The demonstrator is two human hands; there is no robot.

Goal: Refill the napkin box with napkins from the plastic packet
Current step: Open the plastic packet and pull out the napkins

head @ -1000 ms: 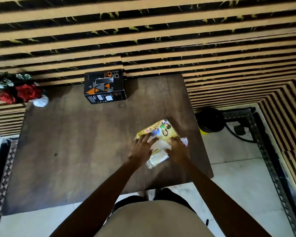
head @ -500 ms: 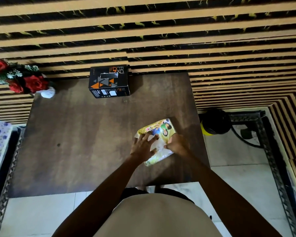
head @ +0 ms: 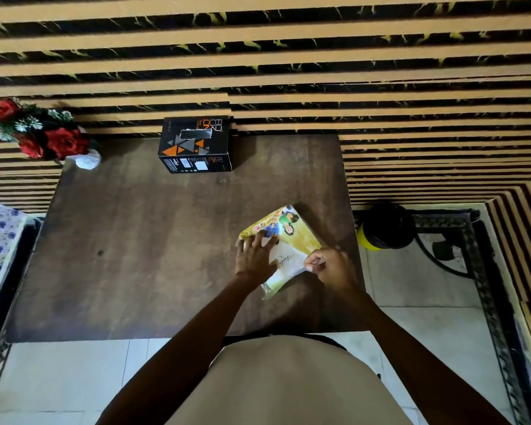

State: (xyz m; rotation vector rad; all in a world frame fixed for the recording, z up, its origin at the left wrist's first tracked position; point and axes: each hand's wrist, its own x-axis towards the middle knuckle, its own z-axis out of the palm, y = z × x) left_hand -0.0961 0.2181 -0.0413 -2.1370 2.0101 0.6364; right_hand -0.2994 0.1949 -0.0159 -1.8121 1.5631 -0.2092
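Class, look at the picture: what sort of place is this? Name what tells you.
Probably a room in a home: a dark wooden table against a striped wall, red artificial roses in a white vase, and pale floor tiles.

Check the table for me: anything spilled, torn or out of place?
Nothing stands out. The napkin packet lies askew under both hands, no napkins loose. The black napkin box sits upright by the wall, untouched.

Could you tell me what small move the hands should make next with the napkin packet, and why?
Probably peel the pinched edge open. The left hand lies flat on the plastic napkin packet, pinning it to the table, while the right hand pinches the wrapper at its right edge. No napkins are out yet, and the black napkin box stands apart at the table's far edge.
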